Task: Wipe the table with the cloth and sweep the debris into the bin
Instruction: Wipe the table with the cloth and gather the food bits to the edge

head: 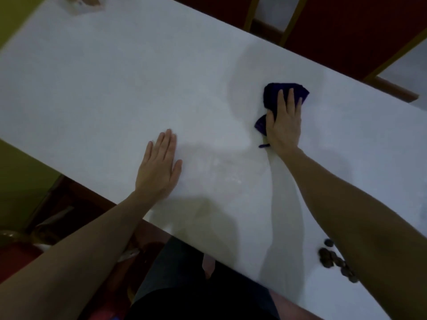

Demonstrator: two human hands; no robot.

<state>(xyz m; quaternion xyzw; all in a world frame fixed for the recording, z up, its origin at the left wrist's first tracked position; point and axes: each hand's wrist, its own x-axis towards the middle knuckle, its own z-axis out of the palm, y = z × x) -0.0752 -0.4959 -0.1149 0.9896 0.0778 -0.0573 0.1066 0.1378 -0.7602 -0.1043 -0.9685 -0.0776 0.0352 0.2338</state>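
A dark blue cloth (272,93) lies bunched on the white table (115,77), toward its far right side. My right hand (284,122) presses flat on top of the cloth with straight fingers, so part of the cloth is hidden beneath the palm. My left hand (159,167) rests flat on the bare tabletop near the front edge, fingers together and straight. A small heap of dark round debris (335,262) lies near the front right edge, partly hidden by my right forearm. No bin is in view.
A pale blurred object (80,3) sits at the table's far left corner. Red chairs with yellow frames (346,26) stand beyond the far edge. Below the near edge are my legs, a dark red floor and a chair (46,227).
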